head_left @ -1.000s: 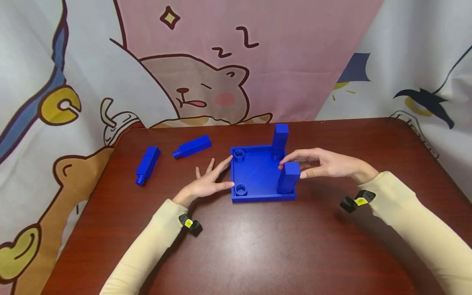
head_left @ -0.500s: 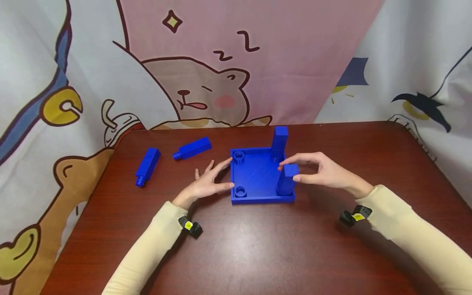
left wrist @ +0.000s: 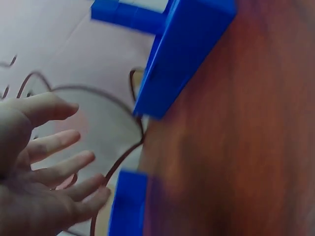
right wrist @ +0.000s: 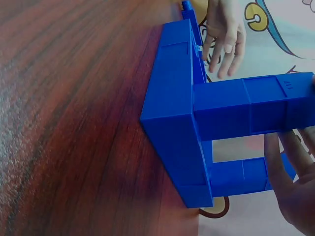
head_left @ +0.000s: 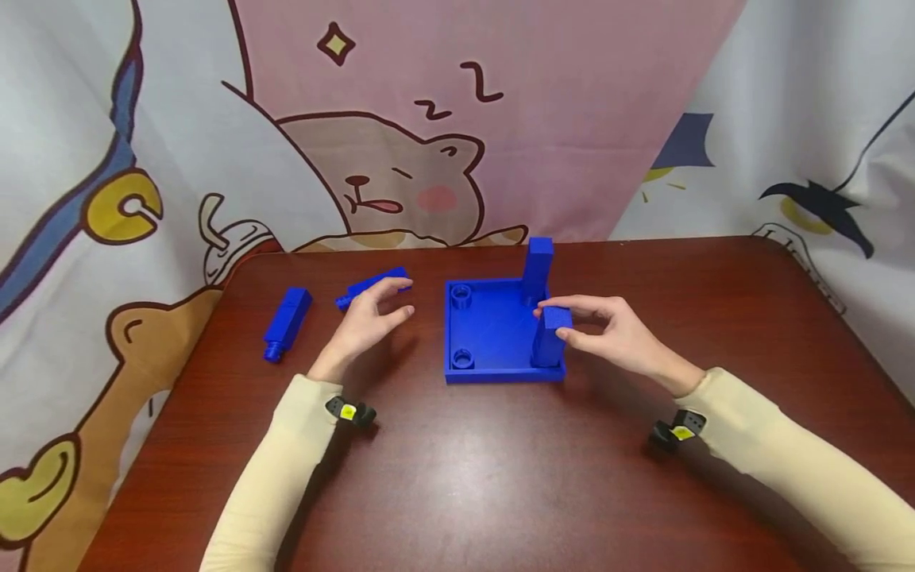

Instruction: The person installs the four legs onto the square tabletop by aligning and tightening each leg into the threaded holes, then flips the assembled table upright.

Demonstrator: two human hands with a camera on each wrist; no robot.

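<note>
A square blue tray-like base point(head_left: 493, 330) lies on the table, with round sockets at its two left corners. On its right side stand two square blue legs, the near one point(head_left: 549, 342) and the far one point(head_left: 538, 270). My right hand point(head_left: 615, 338) pinches the top of the near leg between thumb and fingers; in the right wrist view this leg point(right wrist: 241, 105) sits upright in the base's corner. Left of the base, my left hand point(head_left: 368, 320) is held with relaxed, spread fingers and nothing in them. It partly covers a loose blue leg point(head_left: 368, 284) lying behind it.
Another loose blue leg point(head_left: 289, 318) with a threaded end lies farther left on the brown table point(head_left: 457, 469). Behind the table's back edge hangs a curtain point(head_left: 572, 119) with cartoon animals.
My left hand has let go of the base's left edge and moved left toward the loose leg. My right thumb has come onto the near leg, and the base has shifted slightly away.
</note>
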